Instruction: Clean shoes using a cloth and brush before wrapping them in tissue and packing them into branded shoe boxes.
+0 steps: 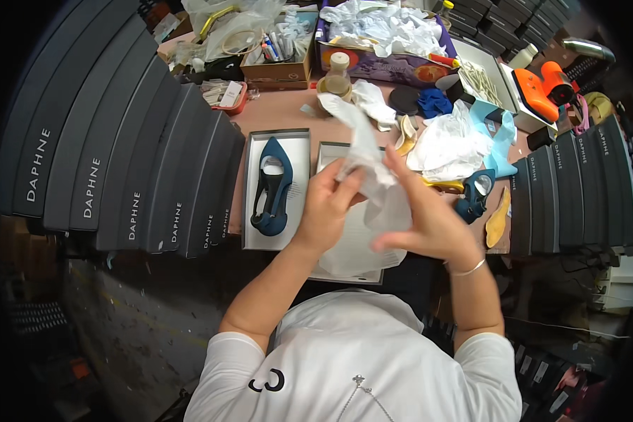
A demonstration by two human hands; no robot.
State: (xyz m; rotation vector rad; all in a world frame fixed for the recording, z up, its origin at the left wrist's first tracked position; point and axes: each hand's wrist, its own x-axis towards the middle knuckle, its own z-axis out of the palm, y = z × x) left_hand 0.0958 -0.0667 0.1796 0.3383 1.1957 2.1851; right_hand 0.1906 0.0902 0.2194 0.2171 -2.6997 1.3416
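A crumpled sheet of white tissue paper (364, 141) is pinched in the fingers of my left hand (327, 211). My right hand (435, 221) is beside the paper, thumb and fingers spread, slightly blurred. Beneath my hands is a shoe box (367, 279) with a pale paper sheet (350, 247) spread over it. To the left, a teal pointed shoe (271, 186) with a strap lies in a grey-rimmed white box tray (295, 148). A second teal shoe (475, 198) rests on the table right of my right hand.
Tall rows of dark shoe boxes flank the table, left (119, 155) and right (570, 190). Behind are a jar (336, 79), a white plastic bag (449, 148), a purple carton (373, 68) of crumpled paper, and an orange tool (536, 95). A yellow insole-shaped piece (498, 221) lies at right.
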